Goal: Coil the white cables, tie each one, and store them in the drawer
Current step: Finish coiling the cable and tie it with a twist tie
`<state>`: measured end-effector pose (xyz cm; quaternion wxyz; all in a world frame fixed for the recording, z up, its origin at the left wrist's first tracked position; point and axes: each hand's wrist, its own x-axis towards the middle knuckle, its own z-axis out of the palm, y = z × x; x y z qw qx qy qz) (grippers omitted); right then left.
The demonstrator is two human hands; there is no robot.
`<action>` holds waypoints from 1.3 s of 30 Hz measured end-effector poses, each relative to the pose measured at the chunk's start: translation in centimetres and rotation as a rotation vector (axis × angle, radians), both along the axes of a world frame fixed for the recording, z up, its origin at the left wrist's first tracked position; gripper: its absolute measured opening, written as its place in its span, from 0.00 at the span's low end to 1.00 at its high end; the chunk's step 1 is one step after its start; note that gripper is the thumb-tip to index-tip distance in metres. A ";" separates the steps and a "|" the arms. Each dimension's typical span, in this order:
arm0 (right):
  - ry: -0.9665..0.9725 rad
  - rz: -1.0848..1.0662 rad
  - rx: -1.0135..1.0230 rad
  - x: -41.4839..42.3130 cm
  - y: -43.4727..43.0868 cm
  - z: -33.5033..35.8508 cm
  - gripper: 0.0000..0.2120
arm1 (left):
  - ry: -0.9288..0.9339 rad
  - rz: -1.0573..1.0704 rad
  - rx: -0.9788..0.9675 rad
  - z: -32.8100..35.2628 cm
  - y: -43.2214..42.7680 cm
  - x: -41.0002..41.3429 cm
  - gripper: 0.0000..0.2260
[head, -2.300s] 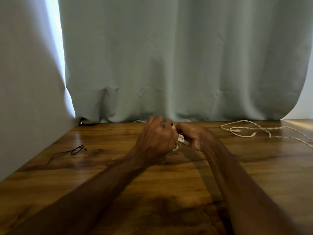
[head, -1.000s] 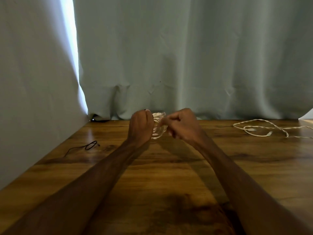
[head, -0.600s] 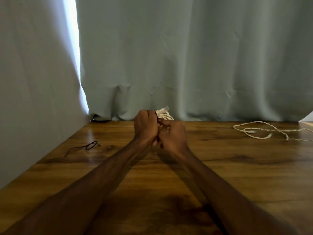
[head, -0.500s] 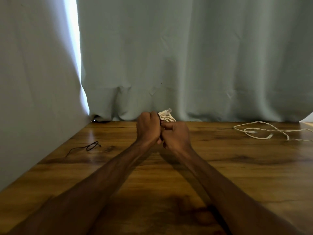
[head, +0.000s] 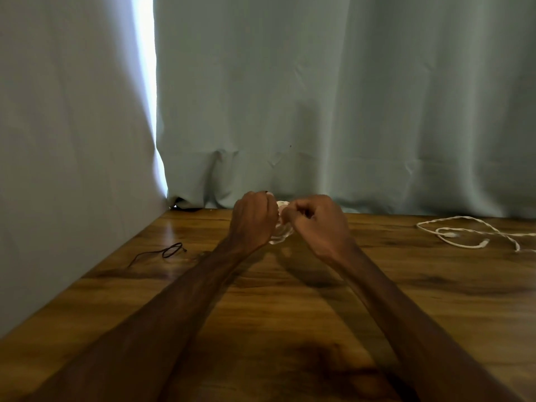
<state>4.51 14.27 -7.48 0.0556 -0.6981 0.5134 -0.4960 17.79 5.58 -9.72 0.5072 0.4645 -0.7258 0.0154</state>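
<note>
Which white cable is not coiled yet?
The loose white cable sprawled far right on the table; the other is a coiled bundle gripped between left hand and right hand.

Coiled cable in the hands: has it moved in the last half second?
Yes, downward: the coiled cable was above the table's far edge, now mostly below it.

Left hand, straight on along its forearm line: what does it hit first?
The left hand grips the coiled white cable together with the right hand. Beyond that, probably the curtain behind the table's far edge; nothing else shows in that line, though depth is unclear.
</note>
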 end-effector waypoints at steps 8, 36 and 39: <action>-0.623 0.132 0.136 -1.6 -0.6 0.3 0.11 | -0.174 -0.126 -0.089 0.1 2.0 -1.8 0.17; -0.736 0.270 0.450 -5.1 -1.3 0.4 0.08 | -0.450 -0.172 -0.613 -0.4 3.1 -2.3 0.07; -0.776 0.210 0.522 -5.3 -2.0 0.1 0.11 | -0.565 -0.026 -0.778 0.1 3.9 -2.7 0.05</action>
